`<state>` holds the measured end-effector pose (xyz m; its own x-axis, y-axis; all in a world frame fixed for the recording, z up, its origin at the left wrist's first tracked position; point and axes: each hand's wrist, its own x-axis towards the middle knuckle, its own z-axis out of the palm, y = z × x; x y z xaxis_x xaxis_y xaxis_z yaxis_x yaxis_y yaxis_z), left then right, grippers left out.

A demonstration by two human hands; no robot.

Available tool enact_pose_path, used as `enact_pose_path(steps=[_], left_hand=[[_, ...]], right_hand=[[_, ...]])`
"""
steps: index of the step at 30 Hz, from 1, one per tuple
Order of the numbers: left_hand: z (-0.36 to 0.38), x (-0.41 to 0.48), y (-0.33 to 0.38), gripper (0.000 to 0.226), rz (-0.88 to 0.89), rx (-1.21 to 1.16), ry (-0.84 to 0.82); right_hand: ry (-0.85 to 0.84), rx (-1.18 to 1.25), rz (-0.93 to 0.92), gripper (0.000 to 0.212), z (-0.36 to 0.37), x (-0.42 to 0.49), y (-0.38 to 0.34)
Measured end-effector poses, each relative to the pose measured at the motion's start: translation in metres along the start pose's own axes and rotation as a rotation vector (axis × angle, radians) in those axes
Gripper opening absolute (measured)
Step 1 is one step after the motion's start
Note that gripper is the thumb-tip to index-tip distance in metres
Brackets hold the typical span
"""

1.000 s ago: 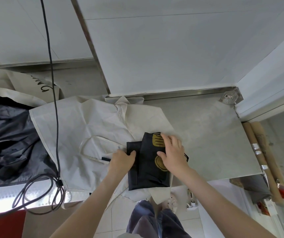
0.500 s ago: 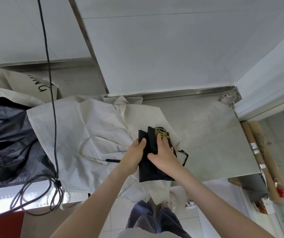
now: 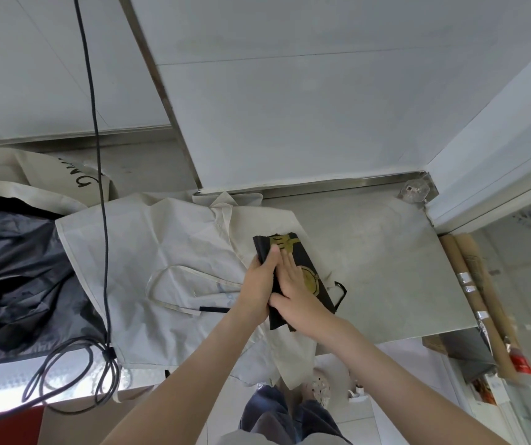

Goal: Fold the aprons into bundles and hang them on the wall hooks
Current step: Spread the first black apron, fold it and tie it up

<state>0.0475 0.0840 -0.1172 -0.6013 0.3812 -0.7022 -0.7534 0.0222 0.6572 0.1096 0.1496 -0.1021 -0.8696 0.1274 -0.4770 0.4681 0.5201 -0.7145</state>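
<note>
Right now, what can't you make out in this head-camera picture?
Head view:
- Gold print on the folded black apron: partly covered by the flat right hand.
- Left hand: fingertips hidden at the apron's edge, so its grip is unclear.
- Black lettering on the cream cloth: cut by a fold.
- Wall hooks: none in frame.
- Crumpled black fabric: cut off by the left edge.

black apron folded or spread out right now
Folded: the black apron is a narrow strip, left hand and right hand on it, atop the spread cream apron.
</note>
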Motion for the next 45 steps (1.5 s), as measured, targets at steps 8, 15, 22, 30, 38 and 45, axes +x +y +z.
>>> enact_pose_path(steps=[8,15,22,30,38,45], left_hand=[[-0.012,0.002,0.016,0.029,0.029,-0.088,0.054],[-0.006,-0.003,0.023,0.047,-0.012,-0.185,0.097],[0.003,-0.008,0.021,0.033,0.021,-0.222,-0.042],[-0.012,-0.013,0.029,0.036,0.122,-0.042,-0.238],[-0.008,-0.019,0.037,0.037,0.198,0.212,-0.350],[-0.010,-0.019,0.046,0.025,0.559,0.439,-0.318]], right_hand=[[0.267,0.445,0.199,0.057,-0.045,0.004,0.025],[0.332,0.593,0.247,0.035,-0.041,0.000,0.022],[0.488,0.526,0.137,0.045,-0.038,0.000,0.016],[0.043,0.844,0.068,0.048,-0.060,-0.011,0.042],[0.232,1.085,0.047,0.038,-0.068,-0.010,0.037],[0.401,0.717,-0.153,0.029,-0.079,-0.015,0.028]])
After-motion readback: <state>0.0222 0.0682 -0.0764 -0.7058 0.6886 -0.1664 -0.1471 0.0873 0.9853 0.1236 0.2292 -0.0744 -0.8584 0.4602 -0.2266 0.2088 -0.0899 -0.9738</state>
